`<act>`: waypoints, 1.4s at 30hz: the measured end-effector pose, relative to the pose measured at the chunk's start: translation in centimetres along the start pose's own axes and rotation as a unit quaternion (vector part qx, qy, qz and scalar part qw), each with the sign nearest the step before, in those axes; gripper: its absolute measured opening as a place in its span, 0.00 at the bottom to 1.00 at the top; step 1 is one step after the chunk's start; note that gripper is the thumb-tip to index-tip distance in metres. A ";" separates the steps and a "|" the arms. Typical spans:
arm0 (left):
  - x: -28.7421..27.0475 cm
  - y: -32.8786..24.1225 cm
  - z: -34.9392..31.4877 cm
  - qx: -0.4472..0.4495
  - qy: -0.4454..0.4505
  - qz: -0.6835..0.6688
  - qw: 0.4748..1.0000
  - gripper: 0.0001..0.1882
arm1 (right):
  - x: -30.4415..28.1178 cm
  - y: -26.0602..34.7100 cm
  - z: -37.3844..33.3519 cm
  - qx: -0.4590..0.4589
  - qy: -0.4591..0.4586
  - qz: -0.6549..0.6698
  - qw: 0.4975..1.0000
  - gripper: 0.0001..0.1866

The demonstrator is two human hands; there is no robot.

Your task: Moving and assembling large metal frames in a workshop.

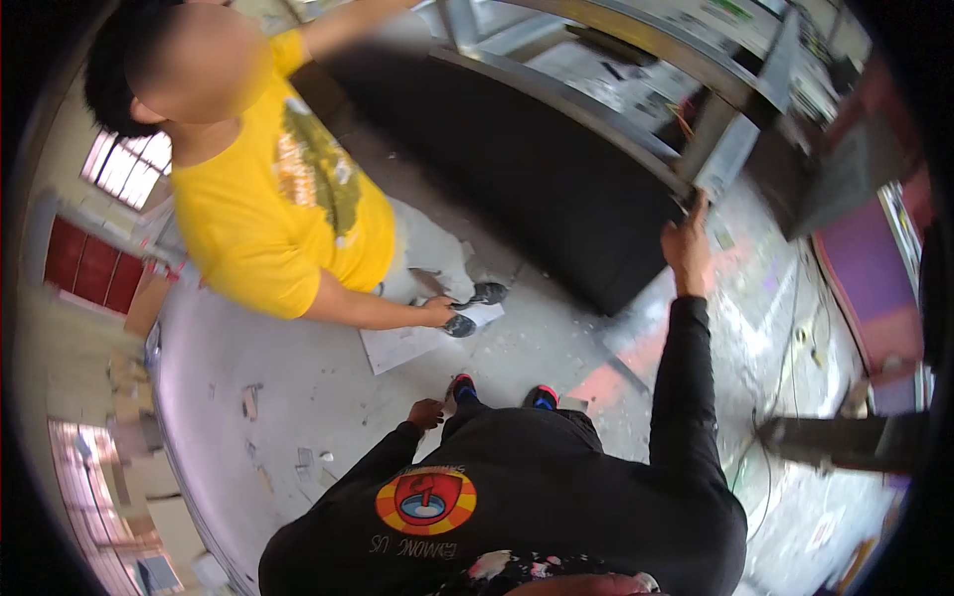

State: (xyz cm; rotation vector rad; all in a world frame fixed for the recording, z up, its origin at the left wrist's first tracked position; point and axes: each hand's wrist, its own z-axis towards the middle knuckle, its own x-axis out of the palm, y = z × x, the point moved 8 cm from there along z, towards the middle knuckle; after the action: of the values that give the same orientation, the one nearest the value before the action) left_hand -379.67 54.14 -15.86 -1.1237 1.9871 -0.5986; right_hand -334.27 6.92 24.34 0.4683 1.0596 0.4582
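My right hand (686,253) reaches forward at the end of an outstretched black sleeve. Its fingers are closed on the lower corner of a grey metal frame (717,149) with square bars. Just below that frame's long bar is a big black panel (537,184), slanting down toward the floor. My left hand (425,413) hangs low at my side, near my shoe, with nothing visible in it; its fingers look loosely apart. Across from me, a co-worker in a yellow shirt (298,199) stretches one arm to the frame's far end; the other hand (437,312) hangs by the thigh.
A pale flat sheet (397,348) lies on the floor by the co-worker's feet. Loose scraps (250,400) litter the grey floor to the left. Cables (795,338) trail along the right, near a dark metal beam (845,442) and a purple panel (860,268).
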 end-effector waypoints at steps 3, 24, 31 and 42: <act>-0.3 -4.1 -1.6 -0.183 -0.043 -0.234 0.954 0.12 | -1.7 -1.4 -0.9 0.035 -0.078 0.002 0.996 0.40; -1.5 -2.3 -4.1 -0.117 -0.074 -0.139 0.981 0.15 | 0.6 -0.6 -0.3 0.144 -0.400 0.109 0.898 0.16; -2.9 -1.8 -4.3 -0.122 -0.081 -0.160 0.976 0.14 | -0.6 0.9 1.7 0.173 -0.395 0.140 0.891 0.20; -4.3 -2.7 -4.3 -0.103 -0.080 -0.118 0.984 0.16 | -0.3 0.6 2.0 0.202 -0.384 0.131 0.891 0.27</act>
State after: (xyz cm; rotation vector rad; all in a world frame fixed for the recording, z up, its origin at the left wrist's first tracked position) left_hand -380.39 56.63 -9.73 -1.5004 1.8220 -0.4127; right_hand -332.66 6.94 25.78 1.0716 0.3064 0.2387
